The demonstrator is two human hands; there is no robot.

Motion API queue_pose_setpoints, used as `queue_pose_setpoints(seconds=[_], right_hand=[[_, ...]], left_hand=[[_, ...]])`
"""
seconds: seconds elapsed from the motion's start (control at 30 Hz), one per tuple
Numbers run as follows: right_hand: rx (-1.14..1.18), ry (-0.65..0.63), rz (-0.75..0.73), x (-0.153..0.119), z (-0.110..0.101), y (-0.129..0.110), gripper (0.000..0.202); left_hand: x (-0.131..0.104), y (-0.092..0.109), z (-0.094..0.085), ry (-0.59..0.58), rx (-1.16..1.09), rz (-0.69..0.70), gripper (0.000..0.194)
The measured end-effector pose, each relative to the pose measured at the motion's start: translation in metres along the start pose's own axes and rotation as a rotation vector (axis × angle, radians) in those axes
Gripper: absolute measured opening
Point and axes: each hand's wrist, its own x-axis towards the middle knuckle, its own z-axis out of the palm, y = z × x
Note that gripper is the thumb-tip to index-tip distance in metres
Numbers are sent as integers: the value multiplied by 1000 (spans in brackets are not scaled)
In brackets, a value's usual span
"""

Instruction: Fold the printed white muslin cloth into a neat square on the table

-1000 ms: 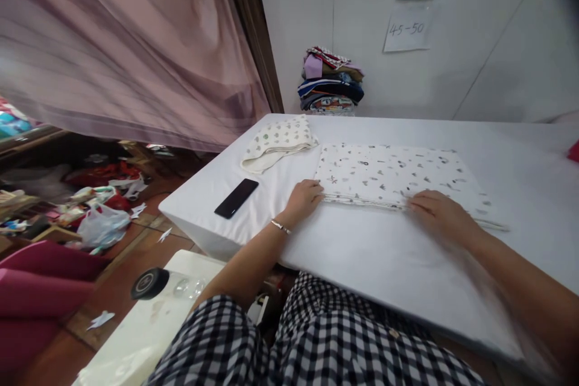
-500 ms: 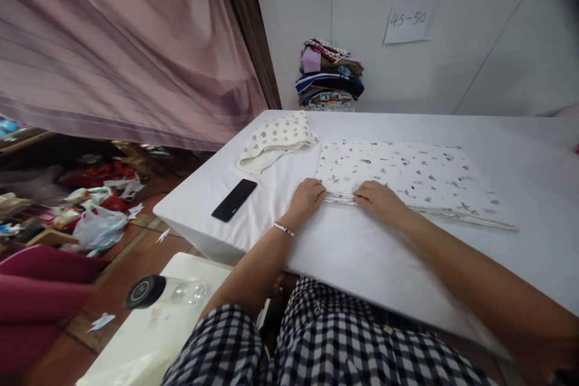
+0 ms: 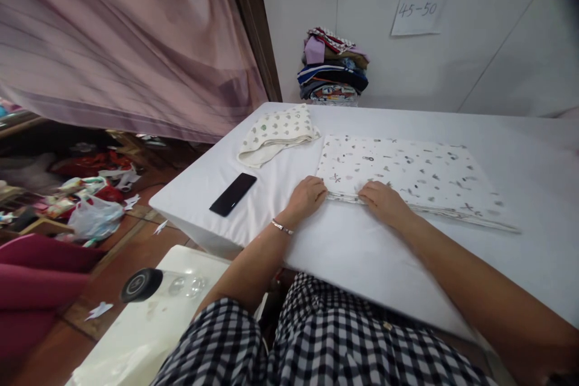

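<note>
A white cloth (image 3: 407, 172) with small grey prints lies folded in several layers on the white-covered table (image 3: 371, 253). At its near left corner, my left hand (image 3: 308, 196) has its fingers closed on the layered edge. My right hand (image 3: 384, 200) pinches the same near edge a little further right. The fingertips of both hands are partly hidden against the fabric. Beyond my left hand lies another folded white cloth (image 3: 278, 136) with a green-grey print, one corner turned over.
A black phone (image 3: 233, 194) lies on the table's left part. Lower left, a white stool-like surface (image 3: 149, 325) carries a clear bottle with a black lid (image 3: 142, 284). A stack of folded fabrics (image 3: 333, 66) stands by the wall. A pink curtain (image 3: 136, 42) hangs at left.
The view has shifted slightly. My right hand has slid a little to the right along the cloth's near edge; my left hand stays at the corner.
</note>
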Motion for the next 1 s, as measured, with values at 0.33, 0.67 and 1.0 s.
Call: queue_pose_setpoints(seconds=[0.33, 0.67, 1.0], right_hand=[[138, 106, 92, -2, 3, 0, 30], [77, 80, 13, -6, 3, 0, 23], [-23, -16, 29, 1, -1, -5, 16]], left_hand=[[0, 0, 1, 37, -52, -28, 19], [0, 2, 0, 23, -79, -125, 17], [1, 1, 3, 55, -95, -163, 15]])
